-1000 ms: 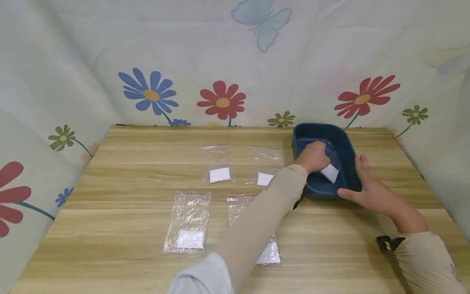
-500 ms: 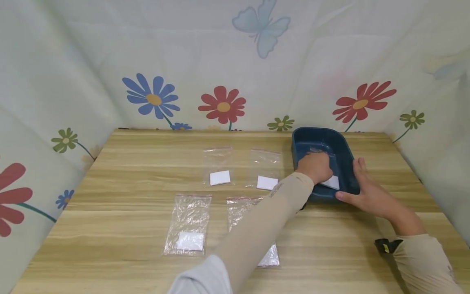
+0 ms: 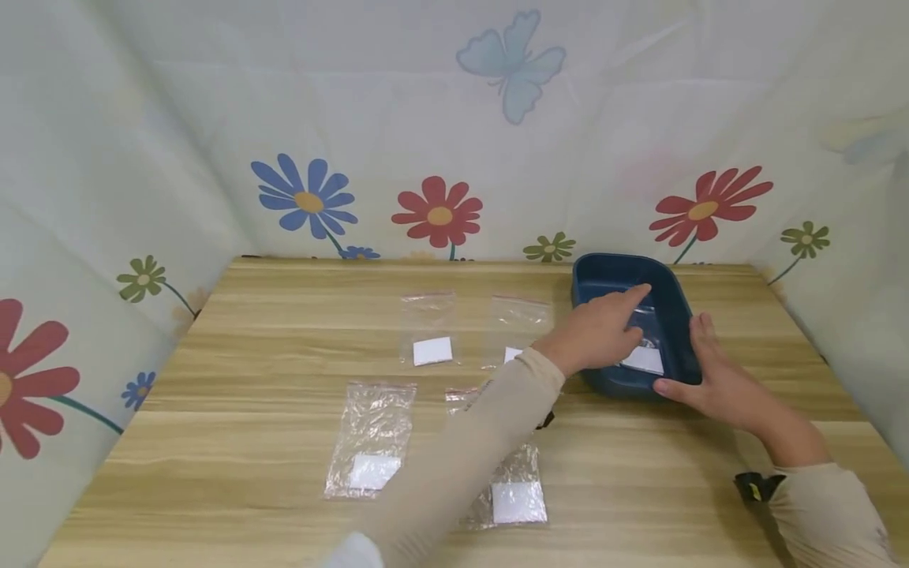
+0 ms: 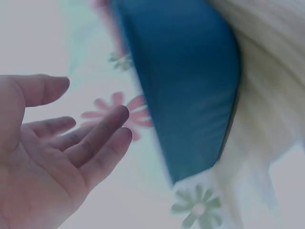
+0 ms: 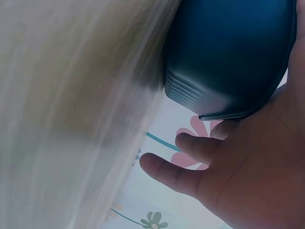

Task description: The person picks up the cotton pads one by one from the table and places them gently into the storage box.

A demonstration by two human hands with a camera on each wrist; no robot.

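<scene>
- A long beige fabric sleeve (image 3: 454, 465) covered the left forearm, crossing above a pale wood-grain table (image 3: 234, 442).
- Two clear plastic zip bags lay in the front row, left (image 3: 379, 426) and right (image 3: 514, 465), each with a white rectangular piece; the sleeve partly covered the right one.
- The right hand (image 3: 724, 386) braced a deep dark-blue rounded tray (image 3: 669, 308) at its near right corner, fingers extended and spread.
- The left hand (image 3: 600, 330) hung over the tray, fingers loosely extended and apart, holding nothing.
- Inside the tray lay another clear bag (image 3: 642, 325), its white piece toward the near end.
- Two similar bags formed the back row, left (image 3: 428, 319) and right (image 3: 521, 315).
- Behind stood a white flower-printed backdrop (image 3: 568, 158).
</scene>
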